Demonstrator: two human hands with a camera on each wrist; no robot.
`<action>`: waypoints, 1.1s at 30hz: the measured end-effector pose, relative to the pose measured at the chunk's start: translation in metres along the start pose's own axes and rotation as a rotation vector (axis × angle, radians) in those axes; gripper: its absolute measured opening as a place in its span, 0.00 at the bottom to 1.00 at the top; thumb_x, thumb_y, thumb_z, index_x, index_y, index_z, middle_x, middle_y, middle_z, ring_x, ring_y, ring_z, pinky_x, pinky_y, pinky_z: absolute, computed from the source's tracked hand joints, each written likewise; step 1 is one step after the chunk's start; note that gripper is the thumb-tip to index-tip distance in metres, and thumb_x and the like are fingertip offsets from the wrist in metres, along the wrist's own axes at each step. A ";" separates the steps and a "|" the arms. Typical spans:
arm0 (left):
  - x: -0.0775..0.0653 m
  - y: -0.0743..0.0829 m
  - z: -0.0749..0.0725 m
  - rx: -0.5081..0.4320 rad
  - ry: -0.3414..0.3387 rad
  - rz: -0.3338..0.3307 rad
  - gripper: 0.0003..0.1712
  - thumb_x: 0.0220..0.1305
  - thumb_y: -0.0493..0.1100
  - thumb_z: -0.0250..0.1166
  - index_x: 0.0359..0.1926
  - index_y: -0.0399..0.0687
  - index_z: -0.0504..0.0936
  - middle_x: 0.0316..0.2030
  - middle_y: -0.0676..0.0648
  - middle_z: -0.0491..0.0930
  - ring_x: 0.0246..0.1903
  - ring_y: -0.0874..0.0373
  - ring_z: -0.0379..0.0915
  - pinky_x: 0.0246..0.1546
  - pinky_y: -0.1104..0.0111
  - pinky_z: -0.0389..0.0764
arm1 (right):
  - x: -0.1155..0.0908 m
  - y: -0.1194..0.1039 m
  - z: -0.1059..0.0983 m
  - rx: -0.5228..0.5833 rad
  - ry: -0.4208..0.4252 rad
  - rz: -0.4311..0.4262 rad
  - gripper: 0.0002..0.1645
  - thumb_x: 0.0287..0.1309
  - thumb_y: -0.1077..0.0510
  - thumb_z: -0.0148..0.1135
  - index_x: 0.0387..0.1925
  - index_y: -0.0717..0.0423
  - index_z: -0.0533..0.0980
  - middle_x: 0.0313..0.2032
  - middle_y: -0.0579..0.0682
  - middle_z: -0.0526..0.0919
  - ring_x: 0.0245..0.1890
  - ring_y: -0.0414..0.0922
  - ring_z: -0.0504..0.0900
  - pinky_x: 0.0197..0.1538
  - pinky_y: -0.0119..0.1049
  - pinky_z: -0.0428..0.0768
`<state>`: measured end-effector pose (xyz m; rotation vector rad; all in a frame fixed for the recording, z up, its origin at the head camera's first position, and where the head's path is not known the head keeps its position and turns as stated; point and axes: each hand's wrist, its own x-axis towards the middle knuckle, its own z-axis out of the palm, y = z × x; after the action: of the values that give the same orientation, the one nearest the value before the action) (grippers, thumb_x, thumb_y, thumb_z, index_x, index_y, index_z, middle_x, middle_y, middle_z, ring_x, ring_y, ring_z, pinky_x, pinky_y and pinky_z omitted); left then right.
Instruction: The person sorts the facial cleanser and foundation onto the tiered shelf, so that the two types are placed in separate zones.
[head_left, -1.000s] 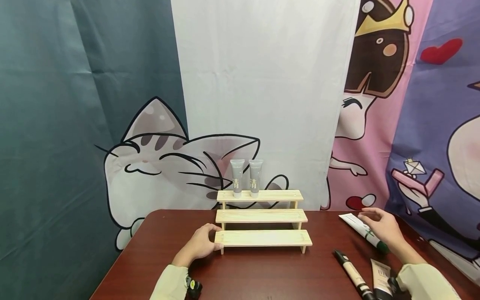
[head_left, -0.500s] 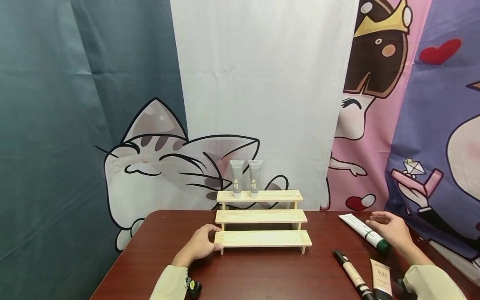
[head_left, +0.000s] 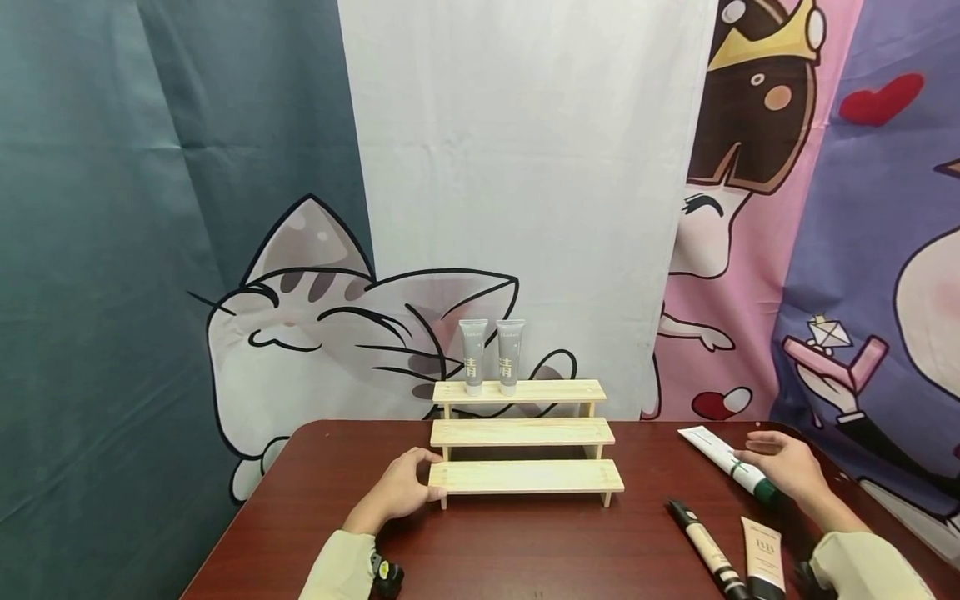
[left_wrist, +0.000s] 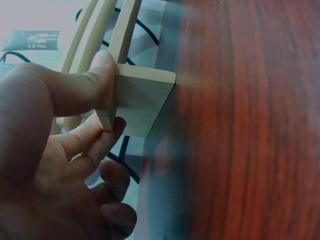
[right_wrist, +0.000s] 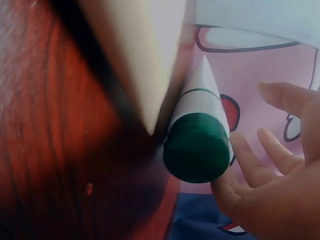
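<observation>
My left hand [head_left: 399,487] pinches the left end of the lowest board of a three-tier wooden display stand [head_left: 527,476]. In the left wrist view its thumb lies on one face of the board and fingertips lie on the other, beside the end support [left_wrist: 142,97]. Two grey squeeze tubes, one on the left [head_left: 473,354] and one on the right [head_left: 509,354], stand cap down on the top tier. A white squeeze tube [head_left: 722,457] with a green cap [right_wrist: 195,148] lies at the right. My right hand [head_left: 793,472] is beside it, fingers relaxed and apart, overlapping its right edge.
Nearer me on the table [head_left: 570,550] lie a beige BB cream tube [head_left: 763,550] and a slim black-capped beige tube [head_left: 705,542], left of my right forearm. A cartoon-printed cloth backdrop [head_left: 525,167] hangs behind the table.
My right hand has shifted rightward from over the white tube to its right side, then slightly back toward it. The left hand and stand have stayed put.
</observation>
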<state>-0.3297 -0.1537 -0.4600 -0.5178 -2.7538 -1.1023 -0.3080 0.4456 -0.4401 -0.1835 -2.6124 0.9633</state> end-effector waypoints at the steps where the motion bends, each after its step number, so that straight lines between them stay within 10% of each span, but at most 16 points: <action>1: 0.000 0.000 0.000 0.003 0.001 0.001 0.25 0.46 0.39 0.79 0.47 0.42 0.82 0.50 0.40 0.79 0.56 0.39 0.72 0.58 0.43 0.69 | 0.000 0.001 0.000 0.001 -0.008 0.005 0.36 0.54 0.48 0.73 0.52 0.73 0.75 0.46 0.70 0.83 0.35 0.30 0.74 0.49 0.57 0.71; 14: 0.000 0.001 0.000 0.000 0.000 0.003 0.25 0.46 0.39 0.78 0.47 0.43 0.82 0.50 0.42 0.79 0.56 0.39 0.72 0.58 0.43 0.69 | 0.003 0.013 0.002 -0.005 -0.092 0.004 0.37 0.52 0.50 0.75 0.52 0.76 0.74 0.42 0.66 0.85 0.33 0.32 0.78 0.33 0.26 0.71; 33: -0.003 0.005 0.000 -0.001 -0.001 -0.017 0.25 0.47 0.39 0.78 0.48 0.41 0.81 0.52 0.40 0.78 0.58 0.38 0.71 0.59 0.43 0.68 | 0.004 0.017 0.006 -0.060 -0.158 0.032 0.38 0.51 0.46 0.75 0.48 0.75 0.75 0.38 0.62 0.86 0.37 0.47 0.81 0.38 0.39 0.74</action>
<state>-0.3254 -0.1515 -0.4577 -0.4964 -2.7641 -1.1072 -0.3145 0.4555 -0.4542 -0.1709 -2.7922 0.9465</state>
